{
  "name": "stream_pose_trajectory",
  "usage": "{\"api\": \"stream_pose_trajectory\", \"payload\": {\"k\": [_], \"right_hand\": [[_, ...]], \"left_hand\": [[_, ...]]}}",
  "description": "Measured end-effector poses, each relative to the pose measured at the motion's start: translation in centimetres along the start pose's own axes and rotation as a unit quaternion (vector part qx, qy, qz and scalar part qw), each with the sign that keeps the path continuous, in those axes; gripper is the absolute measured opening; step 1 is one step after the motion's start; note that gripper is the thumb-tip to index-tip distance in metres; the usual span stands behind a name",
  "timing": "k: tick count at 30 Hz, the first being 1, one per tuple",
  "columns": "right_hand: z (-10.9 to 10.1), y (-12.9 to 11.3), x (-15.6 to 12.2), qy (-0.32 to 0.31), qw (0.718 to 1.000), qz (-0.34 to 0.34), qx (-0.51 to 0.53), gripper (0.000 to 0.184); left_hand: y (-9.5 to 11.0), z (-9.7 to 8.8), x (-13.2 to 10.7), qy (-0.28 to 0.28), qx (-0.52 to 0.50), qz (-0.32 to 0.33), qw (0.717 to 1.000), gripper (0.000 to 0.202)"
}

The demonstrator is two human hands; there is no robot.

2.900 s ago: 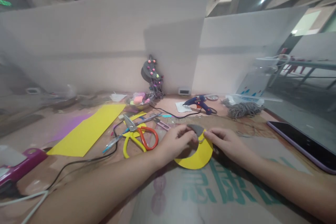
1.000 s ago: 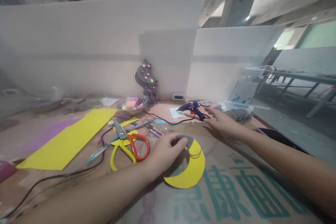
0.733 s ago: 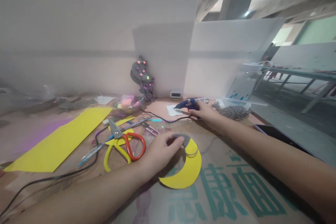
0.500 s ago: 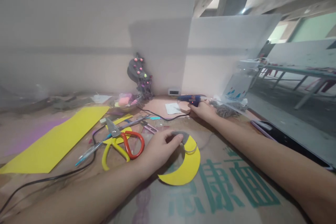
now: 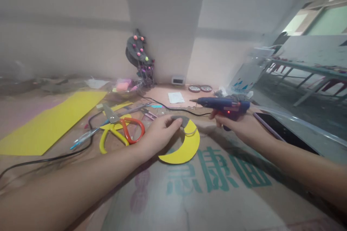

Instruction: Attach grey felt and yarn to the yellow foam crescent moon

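My left hand (image 5: pixel 165 131) pinches the upper end of a yellow crescent cutout (image 5: pixel 187 148), thumb on top. Grey yarn (image 5: pixel 185 121) covers that end, and a loose strand of it crosses the yellow face. My right hand (image 5: pixel 230 121) grips a blue hot glue gun (image 5: pixel 217 103) by its handle; a red light glows on it. The gun's nozzle points left, above the table and apart from the crescent. To the left of my left hand lie scissors (image 5: pixel 132 130) with one red and one yellow handle.
A yellow sheet (image 5: pixel 54 124) lies at the left. A grey crescent ornament with coloured balls (image 5: pixel 135 50) stands against the back panel. A white square (image 5: pixel 176 97), a small display (image 5: pixel 178 80) and a phone (image 5: pixel 282 131) are around. The black cord (image 5: pixel 173 109) crosses the table.
My right hand has lifted the glue gun from the back of the table and brought it nearer, to the right. My left hand still holds the crescent. The view has tilted down.
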State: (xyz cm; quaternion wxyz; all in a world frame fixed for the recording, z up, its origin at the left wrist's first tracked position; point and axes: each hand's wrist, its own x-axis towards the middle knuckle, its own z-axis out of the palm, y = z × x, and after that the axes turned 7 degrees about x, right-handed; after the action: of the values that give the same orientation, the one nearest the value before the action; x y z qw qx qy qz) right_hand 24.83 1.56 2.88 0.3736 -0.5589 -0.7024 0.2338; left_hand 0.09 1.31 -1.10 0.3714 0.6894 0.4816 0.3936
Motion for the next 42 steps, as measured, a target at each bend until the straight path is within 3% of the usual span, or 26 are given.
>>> {"api": "stream_pose_trajectory", "payload": {"k": [5, 11, 20, 38, 42], "right_hand": [[0.1, 1.4, -2.5, 0.006, 0.998, 0.058, 0.013, 0.032], [0.6, 1.6, -3.2, -0.071, 0.993, 0.078, 0.061, 0.036], [0.9, 1.5, -3.4, -0.138, 0.988, 0.027, 0.063, 0.028], [1.0, 1.4, -3.3, -0.139, 0.990, -0.011, 0.030, 0.028], [1.2, 0.8, -3.5, -0.102, 0.995, -0.017, 0.010, 0.028]], "left_hand": [[0.5, -0.1, -0.1, 0.005, 0.033, -0.008, 0.999, 0.032], [0.2, -0.1, 0.0, 0.011, 0.024, -0.023, 0.999, 0.034], [0.6, -0.2, -0.1, 0.010, 0.031, -0.016, 0.999, 0.034], [0.3, -0.2, -0.3, -0.001, 0.059, -0.008, 0.998, 0.037], [0.0, -0.2, -0.3, 0.003, 0.045, -0.001, 0.999, 0.036]]}}
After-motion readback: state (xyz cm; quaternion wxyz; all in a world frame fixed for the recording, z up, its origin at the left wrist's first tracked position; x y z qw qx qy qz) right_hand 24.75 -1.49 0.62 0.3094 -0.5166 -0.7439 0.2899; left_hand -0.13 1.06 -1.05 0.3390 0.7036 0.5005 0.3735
